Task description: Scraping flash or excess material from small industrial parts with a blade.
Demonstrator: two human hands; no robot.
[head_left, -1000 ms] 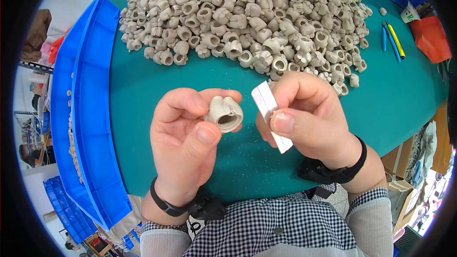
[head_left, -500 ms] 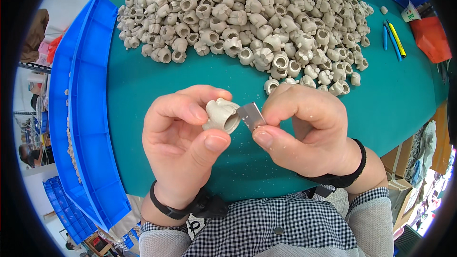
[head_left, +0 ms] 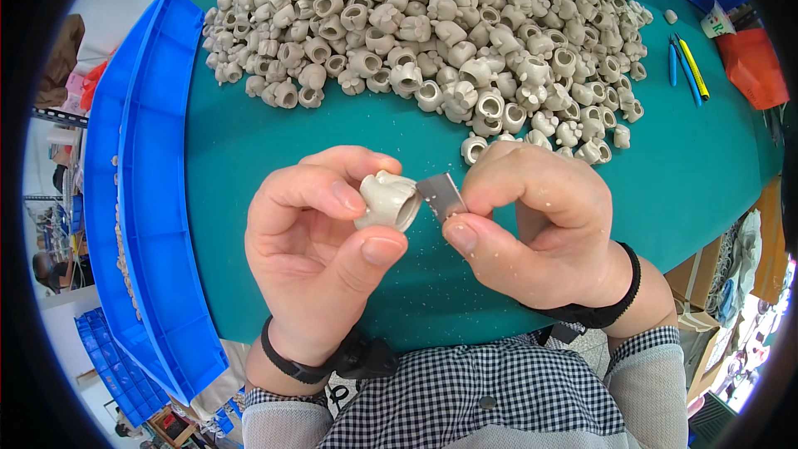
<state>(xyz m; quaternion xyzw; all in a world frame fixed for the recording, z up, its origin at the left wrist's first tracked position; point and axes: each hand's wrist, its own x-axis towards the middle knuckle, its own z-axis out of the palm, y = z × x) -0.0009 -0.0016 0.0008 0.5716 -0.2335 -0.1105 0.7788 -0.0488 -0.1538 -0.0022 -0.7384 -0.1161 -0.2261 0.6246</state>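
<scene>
My left hand (head_left: 320, 241) is closed on a small hollow grey-beige figurine part (head_left: 387, 200), held between thumb and fingers with its round opening turned to the right. Between the thumb and forefinger of my right hand (head_left: 540, 224) is a flat metal blade (head_left: 443, 195), its left corner beside the rim of the opening. Whether the blade touches the rim I cannot tell. Pale crumbs cling to the blade and my right fingers, and more specks lie on the green table (head_left: 241, 191) below.
A large heap of similar hollow parts (head_left: 432, 25) covers the far side of the table. Blue plastic trays (head_left: 158, 199) stand along the left edge. At the right lie blue and yellow pens (head_left: 692, 71), near a red-orange bag (head_left: 752, 68) and a paper cup (head_left: 716, 22).
The figurine part has turned slightly in my left fingers. The blade has tilted and shifted a little to the right, and my right hand has moved slightly with it.
</scene>
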